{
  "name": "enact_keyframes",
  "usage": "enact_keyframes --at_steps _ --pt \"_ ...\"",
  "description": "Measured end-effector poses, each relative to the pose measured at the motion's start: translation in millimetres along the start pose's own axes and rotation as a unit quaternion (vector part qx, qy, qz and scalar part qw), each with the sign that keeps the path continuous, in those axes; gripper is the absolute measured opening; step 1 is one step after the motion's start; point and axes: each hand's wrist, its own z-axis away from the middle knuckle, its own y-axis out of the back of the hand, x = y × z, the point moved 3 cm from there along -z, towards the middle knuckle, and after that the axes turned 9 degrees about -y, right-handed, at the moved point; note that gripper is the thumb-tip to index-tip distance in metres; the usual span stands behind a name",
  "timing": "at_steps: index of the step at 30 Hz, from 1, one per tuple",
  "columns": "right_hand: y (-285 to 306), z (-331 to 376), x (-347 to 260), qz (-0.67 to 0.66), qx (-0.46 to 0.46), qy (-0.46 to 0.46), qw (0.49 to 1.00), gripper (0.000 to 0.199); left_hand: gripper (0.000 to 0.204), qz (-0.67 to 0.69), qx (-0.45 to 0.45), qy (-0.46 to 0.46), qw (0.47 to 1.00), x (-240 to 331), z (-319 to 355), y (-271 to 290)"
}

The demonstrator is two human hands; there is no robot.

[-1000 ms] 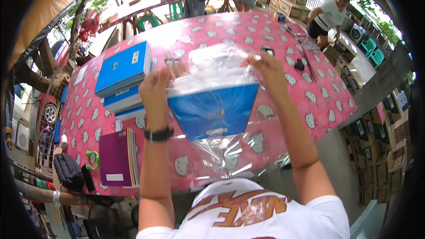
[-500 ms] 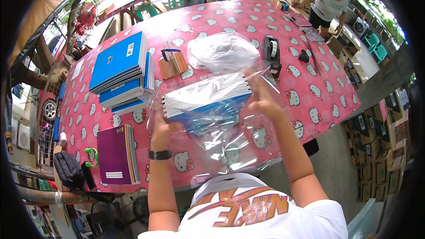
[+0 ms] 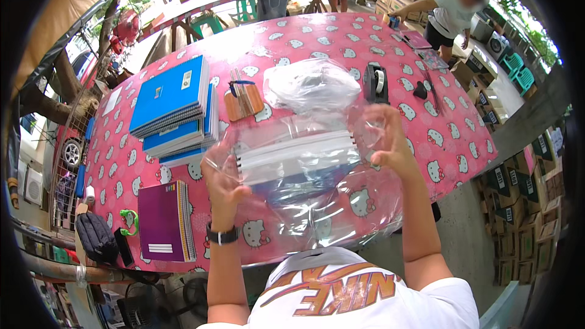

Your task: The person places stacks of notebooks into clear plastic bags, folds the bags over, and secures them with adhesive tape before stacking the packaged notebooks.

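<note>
Pink cloth with a repeated white cartoon-cat print covers the big table (image 3: 454, 167). At its far right corner stands a co-worker (image 3: 452, 18) in a white top and dark shorts, one arm stretched over the tabletop. Clear and crinkled, a large plastic bag (image 3: 323, 231) spreads before the person, its loose film reaching toward the near table edge. Left of it rises an uneven stack of blue notebooks (image 3: 170, 94). Inside the bag, between both hands, sit bound notebooks (image 3: 292, 161), white page edges upward, blue below, black binding at either end. Beyond them lies a whitish plastic bundle (image 3: 314, 85); purple notebooks (image 3: 161, 222) lie at the near left.

The left hand (image 3: 222, 186) is at the notebooks' left end, its thumb apart from its fingers, film about them. The right hand (image 3: 390, 146) curves at the other end, thumb and fingers likewise apart; whether either one pinches the film, I cannot tell.

A dark pouch (image 3: 96, 237) lies at the left corner, a black tape dispenser (image 3: 375, 85) right of the bundle, a wooden pen holder (image 3: 244, 106) left of it. Smallest are a black wristwatch (image 3: 222, 235) on the left wrist and a bright green object (image 3: 129, 222) beside the purple notebooks.
</note>
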Motion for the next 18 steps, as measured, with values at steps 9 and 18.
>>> enact_keyframes --at_steps 9,18 --pt "-27.4 12.6 -27.9 -0.003 -0.102 0.059 0.993 0.062 0.075 -0.194 -0.072 -0.097 0.974 35.3 11.8 -15.0" --pt "-27.8 16.3 -43.1 0.116 -0.087 0.149 0.978 0.051 0.065 -0.357 -0.234 -0.162 0.890 48.3 20.6 -7.0"
